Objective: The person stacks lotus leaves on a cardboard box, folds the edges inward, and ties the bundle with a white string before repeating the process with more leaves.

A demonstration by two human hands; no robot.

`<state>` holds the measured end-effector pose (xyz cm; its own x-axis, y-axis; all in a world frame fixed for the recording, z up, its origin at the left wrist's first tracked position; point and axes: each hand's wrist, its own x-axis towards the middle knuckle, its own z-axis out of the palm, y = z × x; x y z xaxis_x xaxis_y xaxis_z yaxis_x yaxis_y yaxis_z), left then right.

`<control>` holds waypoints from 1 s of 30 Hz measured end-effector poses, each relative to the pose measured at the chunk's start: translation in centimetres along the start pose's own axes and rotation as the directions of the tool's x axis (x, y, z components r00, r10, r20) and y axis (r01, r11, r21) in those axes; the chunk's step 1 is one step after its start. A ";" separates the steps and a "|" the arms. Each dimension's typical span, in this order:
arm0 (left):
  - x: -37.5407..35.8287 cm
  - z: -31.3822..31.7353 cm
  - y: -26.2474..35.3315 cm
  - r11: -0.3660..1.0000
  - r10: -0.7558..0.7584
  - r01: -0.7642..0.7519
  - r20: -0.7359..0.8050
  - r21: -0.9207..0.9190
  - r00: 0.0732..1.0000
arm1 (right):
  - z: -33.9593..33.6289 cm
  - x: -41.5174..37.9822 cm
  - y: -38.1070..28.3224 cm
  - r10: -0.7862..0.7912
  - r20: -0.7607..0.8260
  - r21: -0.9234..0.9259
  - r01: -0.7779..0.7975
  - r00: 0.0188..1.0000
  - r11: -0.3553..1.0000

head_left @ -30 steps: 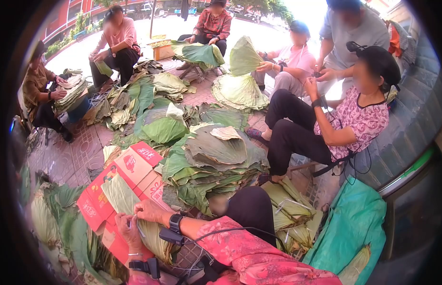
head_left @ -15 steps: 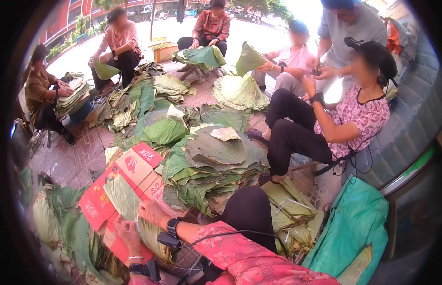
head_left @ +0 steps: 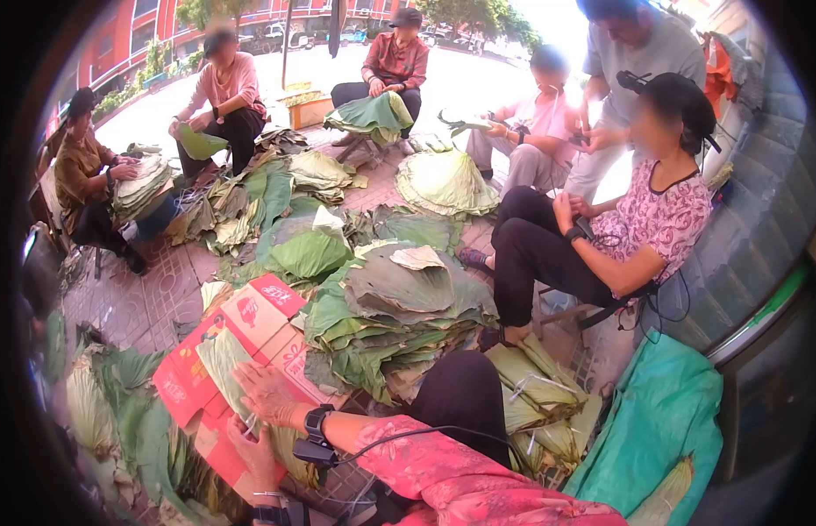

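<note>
The right hand point(head_left: 266, 392) has slid forward since a second ago and now lies flat, fingers spread open, on the pale green folded lotus leaf point(head_left: 222, 358). That leaf lies across the middle of the flattened red printed cardboard box point(head_left: 250, 311) on the brick pavement point(head_left: 153, 294). The left hand point(head_left: 254, 449) has moved too, from beside the right to the box's near edge, where it presses the leaf's lower end; whether its fingers grip anything I cannot tell. This looks like smoothing the leaf rather than lifting it. The box bears white lettering and small pictures, too blurred to read. The large heap of dark green lotus leaves point(head_left: 395, 302) lies just beside the box's far right edge.
</note>
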<state>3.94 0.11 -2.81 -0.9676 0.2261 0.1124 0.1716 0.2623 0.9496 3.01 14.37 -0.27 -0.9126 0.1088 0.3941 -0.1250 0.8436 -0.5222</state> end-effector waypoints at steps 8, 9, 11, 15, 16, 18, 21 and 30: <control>-0.7 0.3 -0.3 0.998 -0.006 0.002 -0.061 -0.063 0.998 | 2.0 0.9 0.3 0.057 0.389 -0.151 0.002 0.920 0.989; -0.9 0.3 0.4 0.999 -0.017 0.014 -0.068 -0.049 0.998 | 1.8 0.8 0.2 0.064 0.393 -0.139 -0.009 0.918 0.990; -1.3 0.7 1.0 0.998 -0.040 0.036 -0.073 -0.055 0.997 | 1.1 1.0 0.1 0.060 0.398 -0.119 -0.014 0.916 0.993; -3.2 1.0 0.6 0.999 -0.045 0.045 -0.037 0.001 0.998 | 1.3 1.0 0.3 0.042 0.336 -0.048 -0.027 0.941 0.998; -3.5 1.1 0.6 0.999 -0.033 0.035 -0.033 0.041 0.999 | 0.8 1.0 0.0 0.037 0.322 -0.032 -0.028 0.946 0.999; -3.0 1.1 1.1 0.999 -0.010 0.009 -0.032 -0.032 0.999 | 0.7 1.2 -0.3 0.033 0.265 -0.020 -0.029 0.964 0.999; -1.3 1.3 1.6 0.984 -0.009 0.010 0.007 -0.177 1.000 | 0.3 2.3 -0.1 0.064 0.169 -0.048 -0.057 0.984 0.997; -1.0 0.9 4.1 0.665 0.260 -0.323 0.197 0.673 0.945 | 0.9 4.1 1.8 0.190 0.350 -0.176 -0.135 0.917 0.975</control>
<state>5.74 1.82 0.73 -0.8338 0.4665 0.2953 0.5513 0.7332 0.3981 -1.30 15.84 -0.25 -0.9971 0.0765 -0.0022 0.0700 0.9004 -0.4295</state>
